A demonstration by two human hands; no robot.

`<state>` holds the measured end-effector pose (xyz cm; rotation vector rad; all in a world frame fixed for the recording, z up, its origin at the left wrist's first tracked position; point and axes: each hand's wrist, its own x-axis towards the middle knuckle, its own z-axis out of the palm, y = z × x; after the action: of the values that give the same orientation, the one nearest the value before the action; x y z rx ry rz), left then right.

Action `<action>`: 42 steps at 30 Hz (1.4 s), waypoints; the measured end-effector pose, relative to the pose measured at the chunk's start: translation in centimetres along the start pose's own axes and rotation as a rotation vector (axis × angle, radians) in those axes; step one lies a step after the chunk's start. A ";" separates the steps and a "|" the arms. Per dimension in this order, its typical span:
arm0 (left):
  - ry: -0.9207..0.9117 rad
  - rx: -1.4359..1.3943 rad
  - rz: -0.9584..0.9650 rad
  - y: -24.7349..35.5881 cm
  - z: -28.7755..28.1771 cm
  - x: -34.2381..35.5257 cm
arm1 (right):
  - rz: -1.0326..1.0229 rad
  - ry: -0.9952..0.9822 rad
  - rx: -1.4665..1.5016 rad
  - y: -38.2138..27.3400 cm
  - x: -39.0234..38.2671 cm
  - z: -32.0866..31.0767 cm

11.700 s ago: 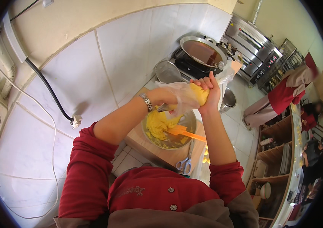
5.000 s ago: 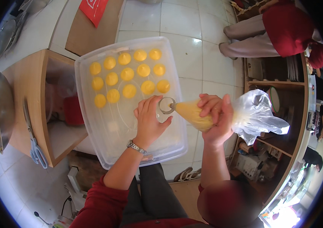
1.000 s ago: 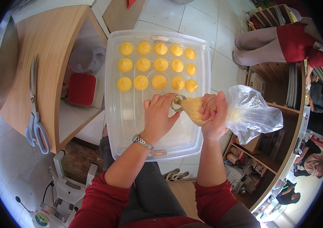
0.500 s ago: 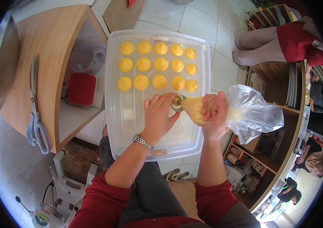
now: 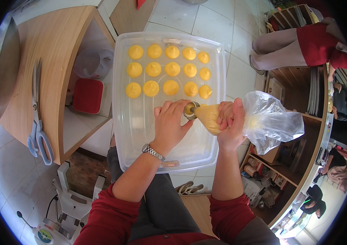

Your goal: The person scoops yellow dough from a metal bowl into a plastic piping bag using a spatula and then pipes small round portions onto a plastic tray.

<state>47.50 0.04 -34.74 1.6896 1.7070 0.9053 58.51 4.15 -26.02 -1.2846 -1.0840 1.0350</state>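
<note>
My right hand [image 5: 230,124] squeezes a clear piping bag [image 5: 209,118] filled with yellow paste. Its loose plastic top spreads out to the right. The bag's metal tip points left into a small metal ring [image 5: 189,117], where yellow paste shows. My left hand [image 5: 172,125] grips that ring between thumb and fingers. Beneath both hands is a translucent plastic lid or tray [image 5: 141,134]. Three rows of round yellow mounds [image 5: 151,88] lie on its far part, some with pointed peaks. Another mound is partly hidden behind the bag.
Large scissors [image 5: 38,118] hang beside a wooden cabinet [image 5: 51,61] on the left. Inside the cabinet are a red-lidded box [image 5: 88,96] and a clear tub [image 5: 94,63]. Wooden shelves [image 5: 292,122] stand to the right. A person in red [image 5: 316,45] stands at the upper right.
Both hands, the ring and the piping bag hold almost the same place. The tray has shifted very slightly left in the view.
</note>
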 end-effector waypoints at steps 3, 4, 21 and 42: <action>0.000 -0.003 -0.004 0.0 0.0 0.0 | 0.006 0.090 0.081 0.3 0.1 -0.2; 0.005 -0.011 -0.004 0.1 -0.1 0.0 | 0.018 0.169 0.147 0.3 0.2 -0.4; 0.002 -0.065 -0.135 -1.3 -4.3 -0.9 | 0.143 0.561 0.769 -1.5 -0.2 -8.9; 0.029 -0.034 -0.090 -2.2 -3.5 -1.0 | -0.067 -0.012 0.196 -1.4 -1.9 2.6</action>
<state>43.39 -1.17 -34.42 1.5715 1.7622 0.9158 55.54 2.80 -24.66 -1.0794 -1.0022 1.0715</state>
